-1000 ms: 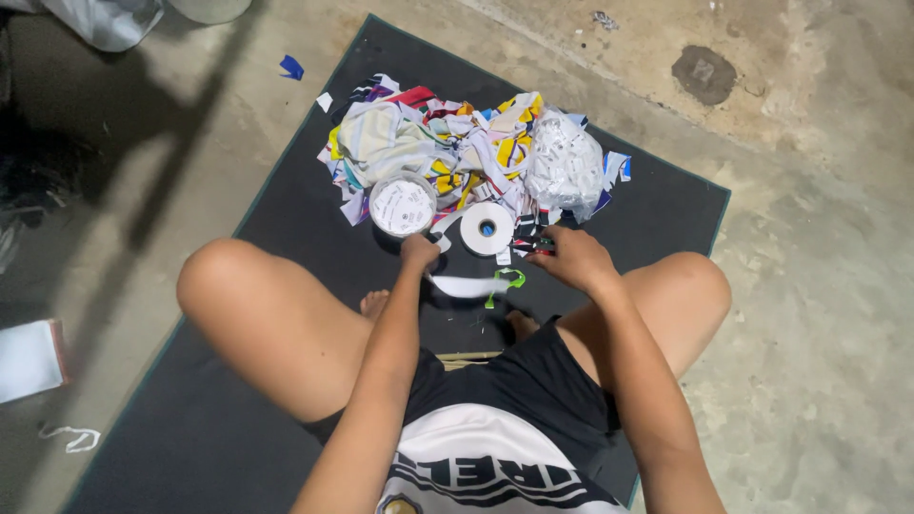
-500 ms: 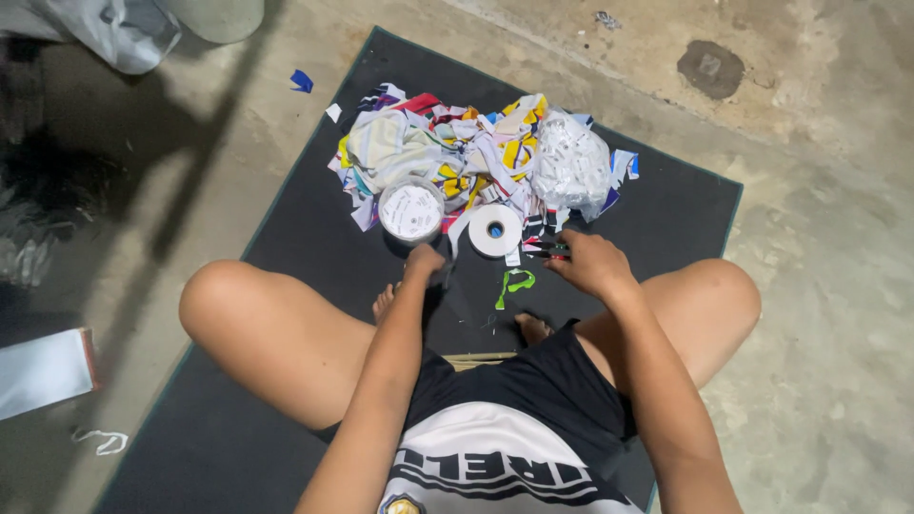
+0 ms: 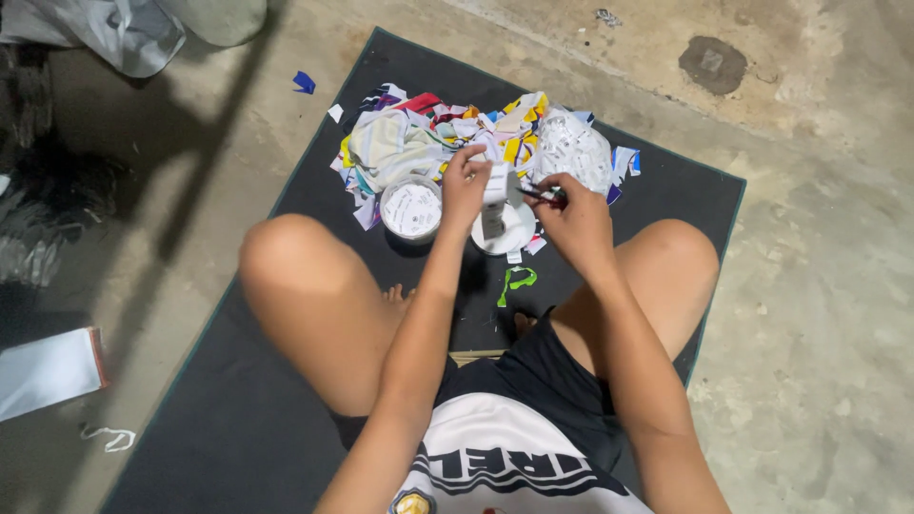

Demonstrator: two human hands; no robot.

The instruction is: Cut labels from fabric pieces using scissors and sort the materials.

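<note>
I sit cross-legged on a dark mat [image 3: 238,409]. My left hand [image 3: 464,186] holds up a small white piece of paper [image 3: 495,188] by its edge. My right hand [image 3: 576,221] grips a small red and black tool [image 3: 543,197], scissors-like, with its tip at the paper. Below the hands a white round disc [image 3: 505,238] lies on the mat. A round white tub [image 3: 411,209] stands just left of my left wrist. Behind both is a pile of colourful paper scraps [image 3: 419,133] with a crumpled white plastic bag [image 3: 571,152] on its right side.
A green scrap [image 3: 519,279] lies on the mat between my legs. A blue scrap [image 3: 304,82] and a white one [image 3: 335,112] lie off the mat's far left edge. Bare concrete floor [image 3: 819,314] surrounds the mat. A white sheet [image 3: 48,371] lies at the left.
Both hands have lifted from the mat near the white disc. The left hand now holds a white paper piece up, and the right hand's tool meets it.
</note>
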